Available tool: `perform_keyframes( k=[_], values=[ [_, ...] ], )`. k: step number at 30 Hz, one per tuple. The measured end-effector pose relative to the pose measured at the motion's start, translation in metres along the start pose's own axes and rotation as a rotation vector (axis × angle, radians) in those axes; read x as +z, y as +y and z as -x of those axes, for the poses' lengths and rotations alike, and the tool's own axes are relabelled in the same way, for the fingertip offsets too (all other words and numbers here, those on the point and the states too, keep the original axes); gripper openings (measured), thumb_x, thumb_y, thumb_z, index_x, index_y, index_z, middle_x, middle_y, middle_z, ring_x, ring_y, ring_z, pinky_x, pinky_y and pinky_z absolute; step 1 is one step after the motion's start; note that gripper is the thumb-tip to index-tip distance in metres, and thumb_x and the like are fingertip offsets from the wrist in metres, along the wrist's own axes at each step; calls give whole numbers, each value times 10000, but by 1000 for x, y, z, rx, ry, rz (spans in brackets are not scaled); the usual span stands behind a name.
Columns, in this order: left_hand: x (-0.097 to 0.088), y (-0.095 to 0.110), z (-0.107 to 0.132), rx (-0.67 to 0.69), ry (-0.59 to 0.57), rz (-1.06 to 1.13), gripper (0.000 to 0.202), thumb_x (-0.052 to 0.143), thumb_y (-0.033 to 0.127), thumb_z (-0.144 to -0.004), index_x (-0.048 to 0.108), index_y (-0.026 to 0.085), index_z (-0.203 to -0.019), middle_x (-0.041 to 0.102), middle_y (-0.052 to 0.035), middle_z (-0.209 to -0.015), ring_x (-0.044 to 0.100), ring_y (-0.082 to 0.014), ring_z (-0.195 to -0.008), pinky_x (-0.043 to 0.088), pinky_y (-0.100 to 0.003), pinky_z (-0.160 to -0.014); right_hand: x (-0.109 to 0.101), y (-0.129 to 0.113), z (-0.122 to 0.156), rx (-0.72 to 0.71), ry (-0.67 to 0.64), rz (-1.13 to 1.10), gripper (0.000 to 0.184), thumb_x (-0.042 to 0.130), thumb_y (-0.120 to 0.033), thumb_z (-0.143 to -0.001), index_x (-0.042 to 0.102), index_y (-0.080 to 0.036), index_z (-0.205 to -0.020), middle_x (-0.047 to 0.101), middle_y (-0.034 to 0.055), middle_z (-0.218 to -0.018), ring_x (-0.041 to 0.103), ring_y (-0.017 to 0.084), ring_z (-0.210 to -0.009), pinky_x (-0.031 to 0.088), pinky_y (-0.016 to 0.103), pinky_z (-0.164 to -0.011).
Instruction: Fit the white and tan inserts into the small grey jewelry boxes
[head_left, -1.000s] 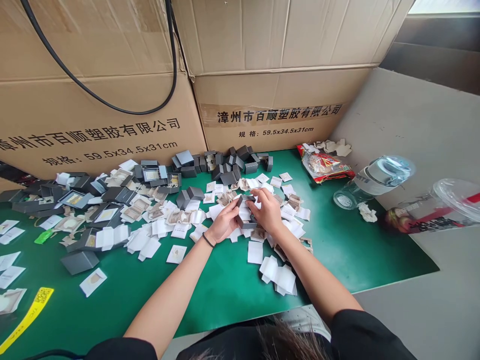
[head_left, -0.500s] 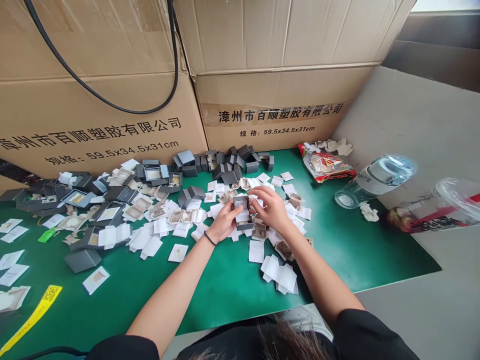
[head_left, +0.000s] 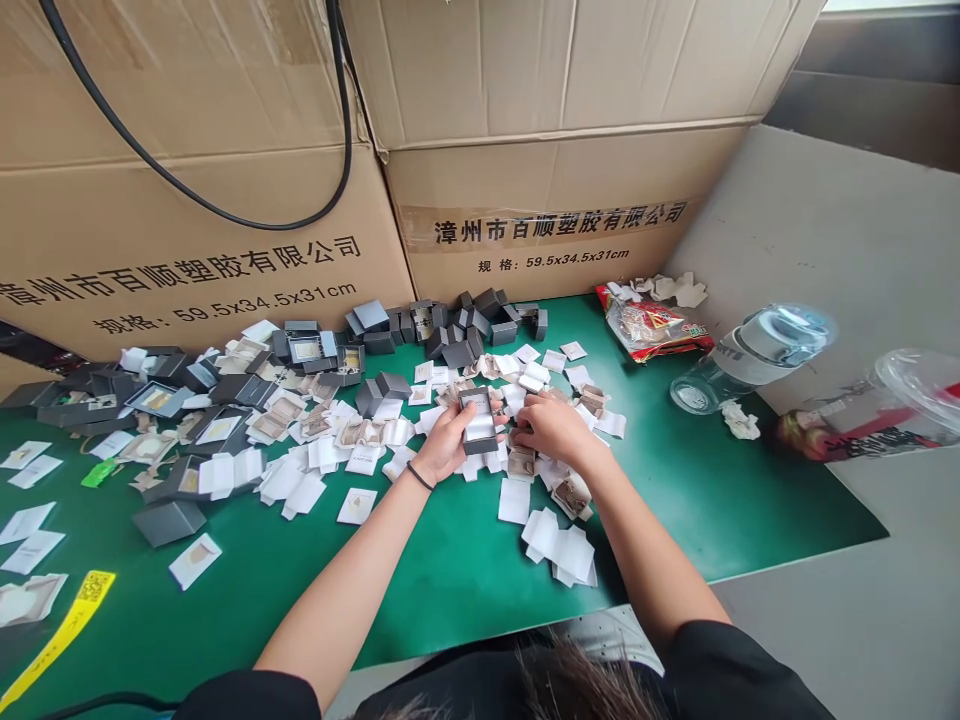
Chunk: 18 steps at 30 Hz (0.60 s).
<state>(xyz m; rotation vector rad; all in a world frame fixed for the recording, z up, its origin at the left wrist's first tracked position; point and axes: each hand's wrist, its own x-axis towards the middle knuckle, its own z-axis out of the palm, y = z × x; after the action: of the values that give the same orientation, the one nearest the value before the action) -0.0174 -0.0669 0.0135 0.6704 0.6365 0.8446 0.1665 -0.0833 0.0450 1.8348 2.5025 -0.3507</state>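
The box, open side up, pointed its long axis away from the person, clasped between thumb and fingers of the left hand, above paper slips; the right hand curled nearby, its hold unclear.

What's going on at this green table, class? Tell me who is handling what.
A person's left hand holds a small dark box, its pale inside showing. The right hand is beside it, over scattered paper pieces; whether it grips anything is unclear. More dark boxes lie along the back and left of the green table.
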Motion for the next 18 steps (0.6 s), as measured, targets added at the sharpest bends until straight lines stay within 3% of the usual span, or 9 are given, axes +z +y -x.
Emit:
perform_keyframes(
  k=[5,11,14,18],
  values=[
    [0,0,-1,-4,18,15,239,522,250,-856,587,150,-1064,614,-111,-1146,633,-247,-987,542,-409,-831,3,-9,0,-18,3,48,146,559,-230,-773,653,-181,-874,603,92,-958,530,259,-932,400,317,-707],
    [-1,-1,-1,-10,20,46,282,502,239,-868,569,143,-1125,623,-115,-1135,638,-232,-975,531,-401,-851,5,-7,-1,-46,60,6,112,512,-145,-781,613,-183,-812,607,83,-926,533,244,-910,385,304,-682],
    [-2,0,-2,1,-6,68,288,498,245,-868,579,126,-1118,620,-124,-1145,631,-241,-987,531,-397,-846,0,-2,0,-28,182,-128,95,501,-151,-800,586,-190,-817,611,59,-868,542,201,-845,369,268,-647],
    [-5,3,-2,-37,5,129,309,463,282,-882,588,130,-1120,618,-119,-1160,631,-242,-982,551,-372,-784,-5,3,1,39,451,-267,67,491,-194,-817,551,-202,-846,600,37,-865,529,165,-739,349,249,-590]
  ],
)
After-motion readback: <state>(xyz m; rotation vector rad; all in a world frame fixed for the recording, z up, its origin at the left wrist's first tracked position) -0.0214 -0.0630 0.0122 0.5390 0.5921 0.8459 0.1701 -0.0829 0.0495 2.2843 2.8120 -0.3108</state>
